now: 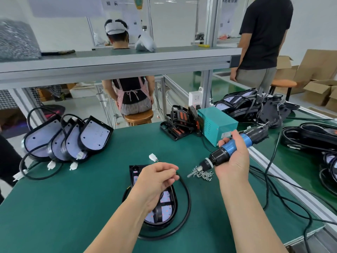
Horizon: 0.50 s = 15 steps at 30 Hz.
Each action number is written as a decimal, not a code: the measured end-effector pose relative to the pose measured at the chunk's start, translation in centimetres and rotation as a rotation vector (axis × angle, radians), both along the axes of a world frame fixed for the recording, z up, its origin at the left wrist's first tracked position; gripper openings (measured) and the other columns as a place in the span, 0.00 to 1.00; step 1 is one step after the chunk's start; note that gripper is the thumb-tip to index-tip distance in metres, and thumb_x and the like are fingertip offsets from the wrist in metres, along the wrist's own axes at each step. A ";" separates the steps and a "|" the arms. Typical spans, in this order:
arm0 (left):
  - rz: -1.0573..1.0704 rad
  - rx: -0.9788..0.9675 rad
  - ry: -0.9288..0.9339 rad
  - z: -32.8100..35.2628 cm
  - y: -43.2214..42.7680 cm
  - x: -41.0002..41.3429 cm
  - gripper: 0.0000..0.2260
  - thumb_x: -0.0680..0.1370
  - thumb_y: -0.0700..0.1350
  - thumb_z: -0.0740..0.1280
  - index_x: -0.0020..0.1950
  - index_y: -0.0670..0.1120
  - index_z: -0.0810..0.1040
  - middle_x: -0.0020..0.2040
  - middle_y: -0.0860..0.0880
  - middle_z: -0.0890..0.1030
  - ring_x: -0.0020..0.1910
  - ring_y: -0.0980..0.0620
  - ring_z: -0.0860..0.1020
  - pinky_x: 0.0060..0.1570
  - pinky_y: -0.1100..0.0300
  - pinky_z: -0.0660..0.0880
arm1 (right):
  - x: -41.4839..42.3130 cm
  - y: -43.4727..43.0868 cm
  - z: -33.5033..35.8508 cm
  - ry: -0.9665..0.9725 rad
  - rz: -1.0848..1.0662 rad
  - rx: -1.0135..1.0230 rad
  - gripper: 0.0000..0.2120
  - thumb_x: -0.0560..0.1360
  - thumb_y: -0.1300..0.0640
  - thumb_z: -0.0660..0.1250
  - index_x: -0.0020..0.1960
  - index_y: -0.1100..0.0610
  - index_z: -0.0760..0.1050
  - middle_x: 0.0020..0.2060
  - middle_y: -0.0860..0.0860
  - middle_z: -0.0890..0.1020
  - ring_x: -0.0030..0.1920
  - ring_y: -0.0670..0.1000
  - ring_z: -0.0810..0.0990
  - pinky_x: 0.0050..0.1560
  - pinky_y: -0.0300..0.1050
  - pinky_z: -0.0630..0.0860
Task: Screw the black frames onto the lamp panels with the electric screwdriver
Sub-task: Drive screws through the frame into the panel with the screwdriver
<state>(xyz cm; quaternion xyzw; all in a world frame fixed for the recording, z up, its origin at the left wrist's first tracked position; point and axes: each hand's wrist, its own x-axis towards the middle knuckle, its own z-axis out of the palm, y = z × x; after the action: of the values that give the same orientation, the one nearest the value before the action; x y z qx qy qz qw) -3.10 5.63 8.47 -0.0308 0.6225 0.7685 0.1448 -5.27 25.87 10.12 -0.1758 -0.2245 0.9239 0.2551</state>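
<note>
Loading screw, we judge: our right hand point(234, 162) grips screwdriver point(218, 157), bit in screw pile point(205, 174). Our left hand point(156, 181) hovers over lamp panel point(166, 209) in black frame point(174, 199), fingers curled; pinching anything, cannot tell. Next needs bit aligned over frame hole.

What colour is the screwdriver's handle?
The electric screwdriver is blue in the middle, black at both ends; head view.

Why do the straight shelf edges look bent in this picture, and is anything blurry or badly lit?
Head view: the wide-angle lens bows the shelf rail; in the same head view the lighting is soft and even, and shadows on the green table are faint; the electric screwdriver in the right hand looks sharp, while the grey bundle at top left is smeared.
</note>
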 end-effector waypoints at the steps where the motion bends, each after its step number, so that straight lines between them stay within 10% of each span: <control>1: 0.001 0.063 -0.031 0.1 -0.1 0.2 0.05 0.77 0.29 0.67 0.47 0.35 0.83 0.37 0.44 0.82 0.38 0.51 0.84 0.36 0.67 0.78 | 0.0 -0.2 0.4 0.007 -0.007 0.001 0.10 0.74 0.56 0.76 0.48 0.53 0.74 0.31 0.48 0.79 0.30 0.46 0.79 0.31 0.36 0.77; 15: 0.042 0.483 -0.252 1.1 0.4 1.9 0.05 0.78 0.27 0.63 0.50 0.31 0.78 0.39 0.38 0.83 0.40 0.44 0.86 0.38 0.64 0.82 | 0.1 -2.5 2.3 0.026 -0.062 0.061 0.13 0.75 0.51 0.75 0.54 0.53 0.74 0.31 0.46 0.79 0.31 0.45 0.78 0.35 0.36 0.77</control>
<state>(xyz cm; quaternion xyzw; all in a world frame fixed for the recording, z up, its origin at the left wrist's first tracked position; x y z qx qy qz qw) -1.20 6.04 9.62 -0.1037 0.3976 0.8875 0.2085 -5.12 23.33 12.43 -0.1629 -0.2438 0.9105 0.2917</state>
